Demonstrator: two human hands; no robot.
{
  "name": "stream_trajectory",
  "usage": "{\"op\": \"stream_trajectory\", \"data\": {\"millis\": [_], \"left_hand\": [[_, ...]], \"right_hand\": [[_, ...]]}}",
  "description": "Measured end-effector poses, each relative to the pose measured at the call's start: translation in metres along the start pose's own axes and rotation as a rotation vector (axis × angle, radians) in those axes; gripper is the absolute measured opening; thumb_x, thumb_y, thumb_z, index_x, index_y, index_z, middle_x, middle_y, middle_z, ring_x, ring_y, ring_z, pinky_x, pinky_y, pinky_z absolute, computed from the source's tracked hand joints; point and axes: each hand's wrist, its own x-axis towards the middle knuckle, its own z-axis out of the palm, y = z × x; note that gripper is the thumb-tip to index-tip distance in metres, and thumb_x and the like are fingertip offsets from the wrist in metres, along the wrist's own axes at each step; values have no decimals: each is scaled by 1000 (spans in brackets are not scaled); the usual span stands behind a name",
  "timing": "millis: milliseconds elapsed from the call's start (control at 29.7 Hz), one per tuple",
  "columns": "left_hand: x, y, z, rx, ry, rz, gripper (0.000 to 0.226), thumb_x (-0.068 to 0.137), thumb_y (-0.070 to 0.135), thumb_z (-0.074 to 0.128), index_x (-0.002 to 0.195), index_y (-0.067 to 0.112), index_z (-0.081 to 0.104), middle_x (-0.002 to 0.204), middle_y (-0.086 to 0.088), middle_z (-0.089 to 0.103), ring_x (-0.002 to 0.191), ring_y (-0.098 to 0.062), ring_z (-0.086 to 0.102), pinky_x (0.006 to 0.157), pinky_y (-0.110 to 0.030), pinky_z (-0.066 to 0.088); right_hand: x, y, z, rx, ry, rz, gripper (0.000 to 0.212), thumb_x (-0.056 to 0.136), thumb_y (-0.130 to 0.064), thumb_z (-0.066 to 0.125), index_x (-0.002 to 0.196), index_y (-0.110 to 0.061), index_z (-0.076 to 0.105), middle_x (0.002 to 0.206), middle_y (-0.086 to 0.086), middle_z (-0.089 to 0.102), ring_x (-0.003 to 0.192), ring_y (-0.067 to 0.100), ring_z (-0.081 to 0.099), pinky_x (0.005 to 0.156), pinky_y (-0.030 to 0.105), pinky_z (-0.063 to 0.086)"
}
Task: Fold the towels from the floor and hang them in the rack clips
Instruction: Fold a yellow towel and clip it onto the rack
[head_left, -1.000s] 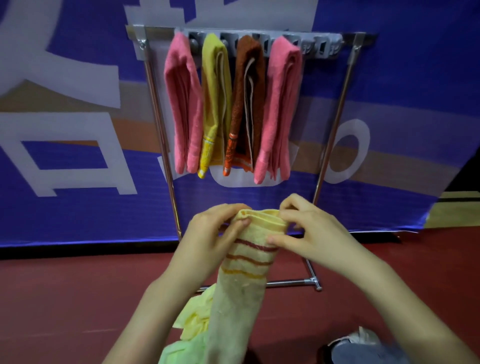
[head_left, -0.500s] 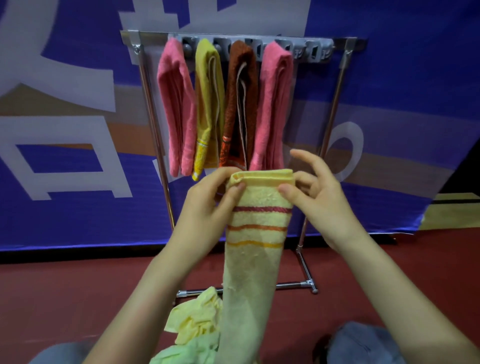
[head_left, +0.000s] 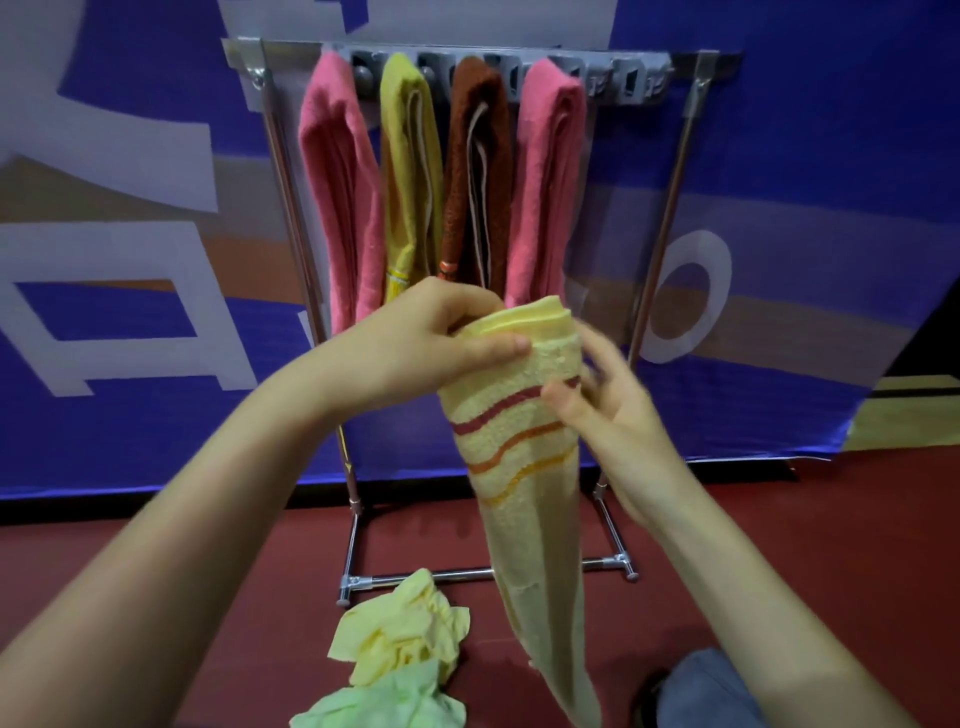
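The right hand (head_left: 608, 410) has dropped from the top corner of the striped yellow towel (head_left: 524, 467) to the level of its red stripe, and the left hand (head_left: 431, 343) has turned its thumb across the front of the top fold, which now tilts toward the right of the frame.

Nearest, at the lower right edge, is a knee (head_left: 711, 691) in blue cloth. On the red floor (head_left: 156, 597) at bottom centre lie two crumpled towels, a light green towel (head_left: 384, 701) and, touching it just behind, a pale yellow towel (head_left: 400, 629). The tail of the striped towel hangs down just right of them (whether it reaches the floor cannot be told).

In mid-frame the left hand grips the folded top of the striped towel, fingers curled behind and thumb on the front. The right hand is motion-blurred: its thumb lies on the front at the red stripe and its fingers reach behind the right edge, a loose pinch.

Beyond stands the steel rack (head_left: 670, 208). From the grey clip bar (head_left: 623, 78) across its top hang four folded towels side by side: left pink towel (head_left: 337, 182), mustard towel (head_left: 410, 166), brown towel (head_left: 475, 171), right pink towel (head_left: 545, 171). The clips at the bar's right end hold nothing. Farthest back hangs a blue banner (head_left: 104, 415) with white and tan shapes.
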Motion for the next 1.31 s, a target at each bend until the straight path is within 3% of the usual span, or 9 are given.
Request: {"op": "stream_trajectory", "data": {"millis": [202, 404, 504, 639, 706, 841, 942, 1177, 1312], "left_hand": [[-4, -5, -12, -3, 24, -55, 26, 85, 28, 56, 85, 3, 64, 73, -6, 59, 65, -7, 54, 57, -20, 42], [-14, -6, -40, -24, 170, -104, 37, 77, 39, 55, 91, 6, 64, 74, -5, 62, 64, -9, 58, 61, -26, 48], [-20, -7, -59, -12, 222, -127, 20, 81, 33, 55, 87, 16, 63, 69, 5, 64, 57, 1, 60, 54, -11, 49], [-29, -11, -77, -1, 275, -140, 21, 80, 37, 54, 87, 20, 64, 67, 6, 65, 58, 2, 60, 51, -10, 48], [-34, -14, -79, -21, 274, -148, 32, 74, 41, 53, 90, 16, 64, 74, 1, 64, 61, -1, 60, 55, -12, 50], [-39, -18, -77, -15, 297, -168, 24, 75, 40, 54, 80, 18, 62, 69, 4, 62, 57, 0, 58, 54, -13, 47], [-43, -25, -80, 10, 343, -202, 16, 82, 30, 55, 76, 17, 61, 58, 9, 58, 49, 5, 53, 47, -7, 41], [-52, -72, -80, 177, 502, -366, 28, 88, 27, 54, 90, 0, 62, 81, -17, 60, 74, -25, 54, 75, -42, 48], [-61, -110, -62, 236, 529, -528, 28, 88, 24, 54, 66, 7, 54, 65, -10, 52, 65, -25, 48, 65, -35, 40]], "right_hand": [[-16, 74, 3, 11, -70, 265, 15, 75, -15, 61, 89, -19, 59, 72, -19, 72, 74, -7, 65, 65, 10, 47], [-29, 143, 10, -41, -179, 453, 20, 83, 1, 56, 100, -8, 61, 81, -14, 71, 82, -5, 63, 74, 13, 48], [-37, 172, 22, -101, -232, 536, 18, 82, 0, 59, 97, -9, 63, 81, -12, 69, 77, -3, 61, 75, 14, 47], [-40, 191, 47, -140, -278, 579, 22, 83, -1, 60, 100, -13, 62, 71, -22, 69, 70, -13, 59, 71, 10, 47], [-37, 192, 59, -128, -281, 570, 24, 81, -3, 62, 101, -17, 62, 86, -12, 68, 73, -12, 59, 74, 10, 46], [-32, 189, 76, -68, -268, 491, 20, 69, -21, 67, 89, -23, 65, 103, 5, 58, 94, 11, 56, 91, 32, 45], [-33, 193, 74, -10, -229, 527, 14, 81, -9, 63, 95, -11, 63, 87, -6, 66, 80, 0, 61, 79, 20, 48], [-48, 164, 28, 79, -212, 592, 27, 70, -20, 66, 94, -9, 64, 74, -10, 72, 73, 1, 64, 68, 12, 48], [-46, 120, 0, 118, -225, 539, 62, 45, -45, 83, 94, -10, 66, 80, -4, 74, 75, 8, 66, 65, 13, 49]]}}
